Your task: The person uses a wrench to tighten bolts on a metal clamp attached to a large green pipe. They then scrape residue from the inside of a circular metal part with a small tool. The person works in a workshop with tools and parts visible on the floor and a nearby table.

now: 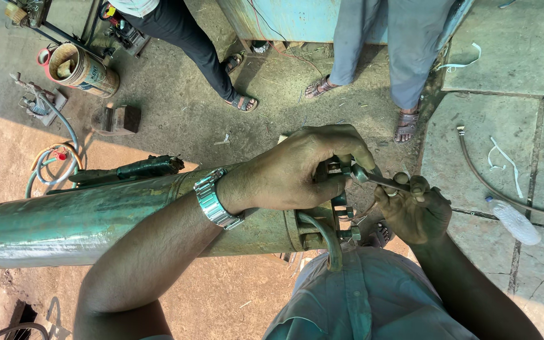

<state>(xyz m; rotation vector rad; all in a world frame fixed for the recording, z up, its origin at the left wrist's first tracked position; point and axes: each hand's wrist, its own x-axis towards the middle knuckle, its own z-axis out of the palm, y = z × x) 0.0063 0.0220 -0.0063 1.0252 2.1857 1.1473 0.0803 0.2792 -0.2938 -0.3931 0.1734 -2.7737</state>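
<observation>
Left hand (291, 173) wrapped over the bolted end of a long green pipe (77, 220), grip closed on the flange (322, 223); silver wristwatch (215, 198) on that wrist. Right hand (413, 211) just right of it, grip closed on the handle of a metal spanner (376, 179), head of the spanner tucked under the left fingertips at the bolts. Pipe lying level, running away left from the grip, end piece directly beneath both hands.

Far upper left of the grip: one round tin bucket (80, 69) tipped on its side, pale printed label on its wall, red rim. Below-left of that, one coil of hose (51, 165), orange and pale green. Between the bucket and the grip, one small dark block (121, 118). Low right of the grip, one clear plastic bottle (514, 220) lying flat, beside one thin dark cable (473, 170). White scraps scattered there; number cannot be told.

Two other people standing above the grip, legs only, both in sandals (243, 101).

No worktop: outdoor dirt floor (177, 113), sunlit to the left, stone paving slabs (517, 126) right of the grip.
</observation>
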